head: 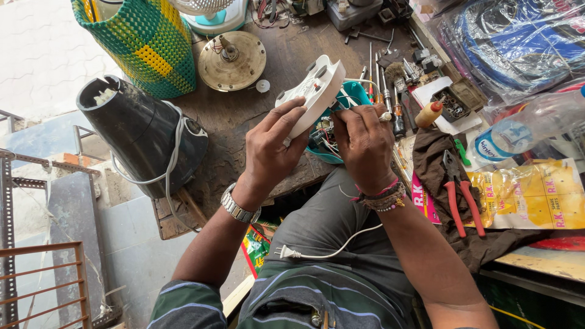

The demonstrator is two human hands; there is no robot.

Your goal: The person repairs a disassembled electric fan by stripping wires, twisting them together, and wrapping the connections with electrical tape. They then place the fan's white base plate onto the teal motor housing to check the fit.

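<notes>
My left hand [271, 149] grips a white plastic cover [314, 91] with round holes, tilted up off a teal appliance base [344, 131] that rests at the workbench's front edge. Coloured wires show inside the base. My right hand [364, 143] is curled over the open teal base, fingers in among the wires; whether it pinches one I cannot tell. A white power cord with a two-pin plug [286, 251] trails from the base across my lap.
A black mixer body [143, 131] with a white cord lies at the bench's left. A green-yellow woven basket [146, 42] and a round metal disc [231, 61] sit behind. Red-handled pliers [460, 198] lie on a dark cloth at right, beside screwdrivers [390, 91] and yellow packets [530, 192].
</notes>
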